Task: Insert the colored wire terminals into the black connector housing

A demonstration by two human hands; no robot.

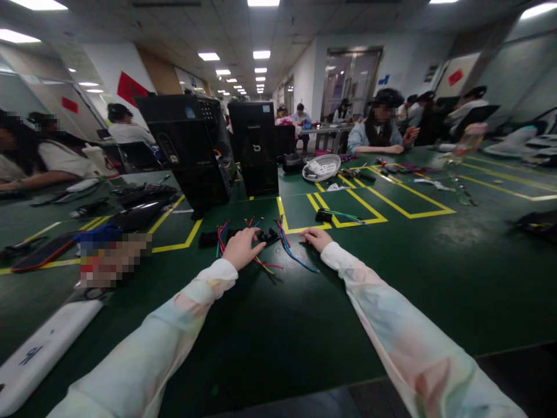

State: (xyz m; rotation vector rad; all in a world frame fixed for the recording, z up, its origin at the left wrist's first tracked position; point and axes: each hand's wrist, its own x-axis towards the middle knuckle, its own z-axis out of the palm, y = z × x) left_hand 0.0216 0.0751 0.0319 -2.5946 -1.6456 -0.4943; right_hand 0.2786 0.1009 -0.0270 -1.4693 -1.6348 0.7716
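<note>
Around the fingertips of the left hand (242, 248), thin, smooth-coated wires (223, 235) in red, blue and green lay on a dark green tabletop (270, 325). The left fingers were slightly parted, with the thumb spread away from them; whether they touched a wire could not be told. To their left sat a black block (209, 239), and to their right some small black pieces (270, 236), plastic in appearance. The right hand (318, 239) was low over the tabletop, its fingers loosely curled; whether anything was pinched between them could not be determined. Between the two hands ran a curved blue wire (300, 261). Just beyond the right fingers lay a black connector (322, 216) with blue and green leads.

Writing was limited. Well beyond the left fingers, a glossy black computer tower (183, 168) bore a small blue label (190, 112), unreadable. The second tower (259, 168) to its right carried a pale, rounded emblem (256, 148), not legible with certainty. Dark lettering on a long white object (56, 342), nearer the wearer and left of the left fingers, was likewise unclear. Far beyond the right fingers stood an oval, openwork white basket (334, 167), among straight yellow strips (433, 213).
</note>
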